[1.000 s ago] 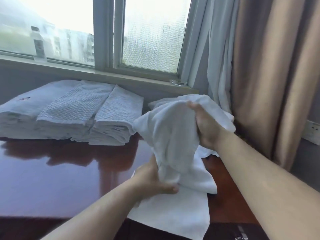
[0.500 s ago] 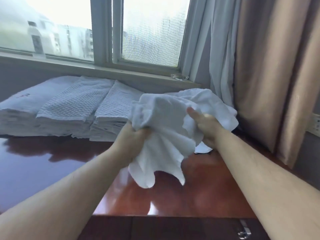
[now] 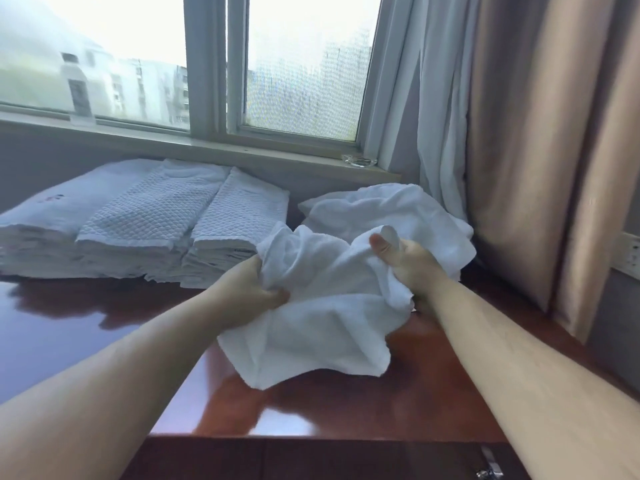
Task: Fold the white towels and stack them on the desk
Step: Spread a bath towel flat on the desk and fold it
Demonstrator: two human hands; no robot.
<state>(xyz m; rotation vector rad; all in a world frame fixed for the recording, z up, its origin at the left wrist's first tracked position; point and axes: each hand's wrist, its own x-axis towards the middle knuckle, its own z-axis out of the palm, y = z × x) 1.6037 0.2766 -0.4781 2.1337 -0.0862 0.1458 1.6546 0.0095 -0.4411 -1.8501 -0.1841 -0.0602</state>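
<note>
Closest to the camera is the dark red desk [image 3: 329, 407], shiny on top, with a metal handle [image 3: 489, 467] on its front edge. Two bare arms reach out over it.

The left hand [image 3: 247, 284] has its fingers curled tight into the left side of a white towel [image 3: 322, 313]. The right hand [image 3: 407, 261] grips the right side of the same towel, with the thumb sticking up on top of the cloth. The towel is all bunched up between the two hands. Its loose bottom part hangs down toward the desk, but I cannot tell if it touches the wood.

Just behind the hands lies a messy pile of white towels [image 3: 391, 209], not folded, on the desk near the curtain. To the left of it sit three neat stacks of folded towels [image 3: 145, 223], side by side and touching, against the wall under the window.

Farther back is the window sill [image 3: 194, 147] with a small clear glass dish [image 3: 359, 161] on it. Above is the window [image 3: 207, 64]. On the right hang a thin white curtain [image 3: 440, 116] and a thick tan curtain [image 3: 540, 133].
</note>
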